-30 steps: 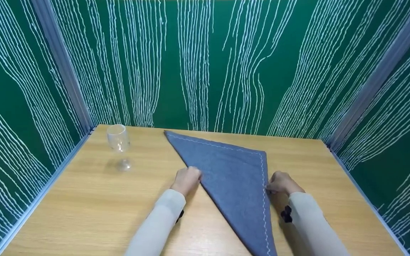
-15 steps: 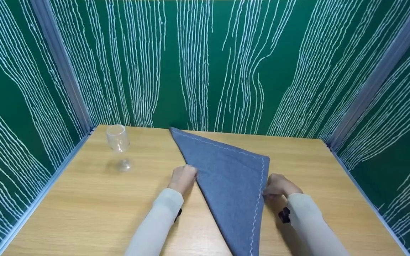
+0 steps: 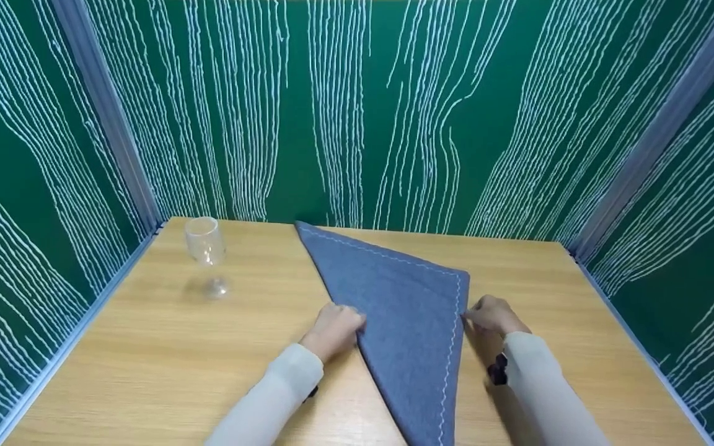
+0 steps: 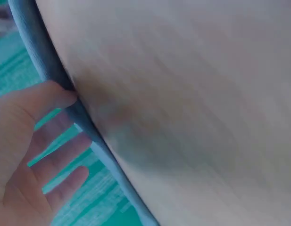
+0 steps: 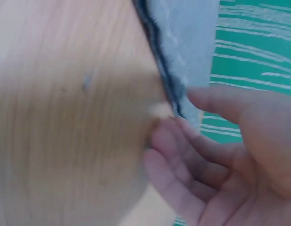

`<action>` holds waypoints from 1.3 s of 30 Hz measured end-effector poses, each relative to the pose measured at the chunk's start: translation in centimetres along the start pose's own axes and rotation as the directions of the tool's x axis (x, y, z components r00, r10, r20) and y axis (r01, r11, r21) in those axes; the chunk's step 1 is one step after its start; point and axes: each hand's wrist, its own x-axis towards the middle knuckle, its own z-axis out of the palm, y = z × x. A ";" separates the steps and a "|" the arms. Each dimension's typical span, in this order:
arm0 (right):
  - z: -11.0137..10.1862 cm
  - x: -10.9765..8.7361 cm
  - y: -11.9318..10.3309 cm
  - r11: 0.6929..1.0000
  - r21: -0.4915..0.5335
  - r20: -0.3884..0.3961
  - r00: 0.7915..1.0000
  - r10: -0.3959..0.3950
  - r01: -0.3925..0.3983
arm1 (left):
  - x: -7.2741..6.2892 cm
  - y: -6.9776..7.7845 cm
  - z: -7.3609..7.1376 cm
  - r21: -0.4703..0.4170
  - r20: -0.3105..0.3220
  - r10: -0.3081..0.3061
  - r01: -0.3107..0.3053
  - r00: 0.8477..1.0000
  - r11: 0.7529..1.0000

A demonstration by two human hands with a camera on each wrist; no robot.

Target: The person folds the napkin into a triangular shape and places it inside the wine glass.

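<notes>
A grey-blue cloth napkin (image 3: 400,322), folded into a triangle with light zigzag stitching, lies on the table; its near end runs out of the head view. At its long left edge is my left hand (image 3: 335,328). In the left wrist view the thumb and forefinger of that hand (image 4: 27,136) pinch the folded edge, the other fingers spread below it. By the stitched right edge my right hand (image 3: 493,314) holds the hem with its fingertips. The right wrist view shows the thumb and curled fingers of this hand (image 5: 220,155) at the dark hem, somewhat blurred.
A clear stemmed glass (image 3: 206,254) stands upright at the back left of the wooden table (image 3: 165,365). Green walls with white wavy lines (image 3: 382,124) and grey corner posts (image 3: 109,111) enclose the table's back and sides.
The napkin has turned slightly, its far tip moving right and its near end left. Lately my left hand has shifted right and nearer along the edge, my right hand slightly farther away.
</notes>
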 end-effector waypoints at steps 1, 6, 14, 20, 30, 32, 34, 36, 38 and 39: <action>-0.1 0.2 0.1 1.000 0.020 -0.015 1.000 0.008 -0.008 | -0.1 0.3 -0.1 -0.009 -0.005 0.026 -0.026 1.000 1.000; 0.2 1.5 0.3 0.995 0.100 -0.069 0.998 0.005 0.002 | -0.6 1.6 -0.5 -0.040 -0.016 0.109 -0.110 0.994 0.993; 0.6 2.6 0.5 0.993 0.114 -0.115 0.993 0.002 0.012 | -0.4 1.2 -0.6 -0.104 0.072 0.108 -0.101 0.992 0.989; 0.8 2.4 0.5 0.993 0.121 -0.113 0.994 -0.002 0.016 | -0.3 0.2 -0.4 -0.187 0.103 0.077 -0.057 0.992 0.981; 0.4 1.3 0.8 0.996 0.088 -0.007 0.999 -0.032 0.032 | -0.4 -1.0 -0.4 -0.225 0.140 0.004 0.028 0.990 0.974; 0.3 0.9 0.8 0.995 0.077 0.016 0.998 -0.059 0.057 | -0.3 -1.2 -0.5 -0.228 0.167 -0.012 0.051 0.986 0.972; 0.2 0.5 0.7 0.993 0.076 0.046 0.994 -0.096 0.093 | -0.3 -1.2 -0.6 -0.235 0.193 -0.033 0.079 0.981 0.969; 0.2 0.1 0.6 0.990 0.088 0.069 0.991 -0.114 0.108 | -0.3 -1.3 -0.6 -0.249 0.212 -0.051 0.104 0.976 0.963; 0.2 -0.3 0.6 0.989 0.094 0.095 0.987 -0.127 0.118 | -0.3 -1.3 -0.6 -0.262 0.220 -0.064 0.122 0.974 0.957; 0.2 -0.4 0.5 0.990 0.090 0.105 0.987 -0.120 0.110 | -0.3 -1.3 -0.6 -0.266 0.227 -0.069 0.130 0.971 0.955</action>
